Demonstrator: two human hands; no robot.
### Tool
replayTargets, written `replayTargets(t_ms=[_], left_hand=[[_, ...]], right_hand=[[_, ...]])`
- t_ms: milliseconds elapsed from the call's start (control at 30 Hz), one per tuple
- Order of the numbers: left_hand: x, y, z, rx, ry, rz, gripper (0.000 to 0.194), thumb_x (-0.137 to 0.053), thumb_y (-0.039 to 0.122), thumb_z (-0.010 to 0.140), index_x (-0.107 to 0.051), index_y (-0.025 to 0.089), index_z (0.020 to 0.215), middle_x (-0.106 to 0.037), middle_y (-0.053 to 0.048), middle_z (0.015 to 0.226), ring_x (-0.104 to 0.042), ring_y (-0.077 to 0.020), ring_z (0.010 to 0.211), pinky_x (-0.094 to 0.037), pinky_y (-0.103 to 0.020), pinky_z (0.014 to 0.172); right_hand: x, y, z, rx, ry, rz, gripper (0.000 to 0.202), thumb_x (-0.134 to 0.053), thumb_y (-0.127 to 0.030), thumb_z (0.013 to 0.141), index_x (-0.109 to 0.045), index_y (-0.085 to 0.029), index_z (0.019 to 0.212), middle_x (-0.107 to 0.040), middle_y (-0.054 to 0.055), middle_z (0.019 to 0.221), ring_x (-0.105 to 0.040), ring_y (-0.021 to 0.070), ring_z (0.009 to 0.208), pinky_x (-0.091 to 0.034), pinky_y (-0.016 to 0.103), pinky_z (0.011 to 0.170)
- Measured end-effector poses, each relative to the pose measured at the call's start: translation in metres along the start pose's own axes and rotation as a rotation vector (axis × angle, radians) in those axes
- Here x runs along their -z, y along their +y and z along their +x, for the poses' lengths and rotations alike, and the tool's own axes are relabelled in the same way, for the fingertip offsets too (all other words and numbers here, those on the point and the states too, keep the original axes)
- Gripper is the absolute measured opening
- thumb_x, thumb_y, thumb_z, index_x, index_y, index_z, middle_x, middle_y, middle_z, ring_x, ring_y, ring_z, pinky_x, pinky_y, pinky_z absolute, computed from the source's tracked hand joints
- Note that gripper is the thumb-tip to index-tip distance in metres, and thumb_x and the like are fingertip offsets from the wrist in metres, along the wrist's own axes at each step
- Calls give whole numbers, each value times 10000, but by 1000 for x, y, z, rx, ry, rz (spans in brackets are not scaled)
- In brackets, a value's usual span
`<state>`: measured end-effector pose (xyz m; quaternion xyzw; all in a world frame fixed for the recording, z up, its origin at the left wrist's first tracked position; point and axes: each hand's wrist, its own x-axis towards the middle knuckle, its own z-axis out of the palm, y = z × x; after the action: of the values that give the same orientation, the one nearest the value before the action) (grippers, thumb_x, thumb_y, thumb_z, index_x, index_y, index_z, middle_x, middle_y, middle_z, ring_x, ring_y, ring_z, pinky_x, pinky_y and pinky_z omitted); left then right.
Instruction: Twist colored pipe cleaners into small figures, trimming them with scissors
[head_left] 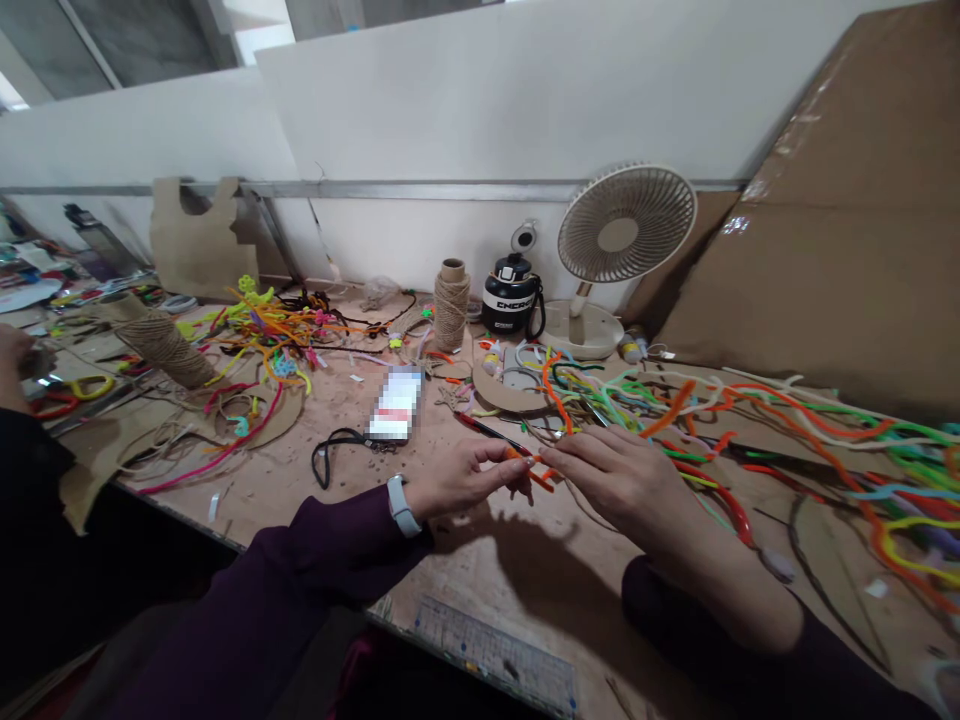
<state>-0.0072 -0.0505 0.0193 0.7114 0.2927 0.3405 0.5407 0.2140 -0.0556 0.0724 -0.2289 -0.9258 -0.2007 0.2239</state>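
Observation:
Near the middle of the worktable, both my hands meet over an orange pipe cleaner. My left hand, with a pale watch band at the wrist, pinches it between thumb and fingers. From the other side my right hand grips the same pipe cleaner with its fingertips, its back turned up toward me. Short bent ends of the orange piece stick out below the fingers. Another orange length rises just behind my right hand; whether it joins the held piece, I cannot tell.
A phone with a black strap lies left of my hands. Behind stand a twine spool, a black bottle and a fan. Colourful pipe cleaners heap up at right. A clear ruler lies at the front edge. Another person's hand shows far left.

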Motion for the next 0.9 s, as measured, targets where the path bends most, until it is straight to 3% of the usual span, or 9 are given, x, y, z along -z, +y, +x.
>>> replayTargets(t_ms=[167, 367, 900], left_hand=[[8, 16, 0, -10, -21, 29, 477, -346, 500, 958, -624, 123, 869, -667, -89, 876, -606, -176, 846, -456, -301, 835], [6, 11, 0, -20, 22, 59, 366, -413, 433, 943, -596, 121, 894, -659, -89, 860, -606, -170, 810, -465, -291, 783], [6, 6, -2, -56, 27, 231, 360, -374, 362, 961, -621, 127, 845, -661, -71, 841, -609, -151, 799, -448, -245, 759]], right_hand=[[5, 4, 1, 14, -5, 1, 273, -410, -107, 949, -674, -173, 973, -696, 65, 844, -616, 178, 774, -455, 305, 677], [4, 4, 1, 12, -31, -22, 278, -400, -91, 946, -667, -168, 946, -685, 64, 830, -598, 178, 757, -426, 298, 652], [-4, 2, -1, -8, -78, -15, 250, -440, -86, 922, -670, -180, 893, -643, 51, 774, -564, 188, 728, -384, 302, 656]])
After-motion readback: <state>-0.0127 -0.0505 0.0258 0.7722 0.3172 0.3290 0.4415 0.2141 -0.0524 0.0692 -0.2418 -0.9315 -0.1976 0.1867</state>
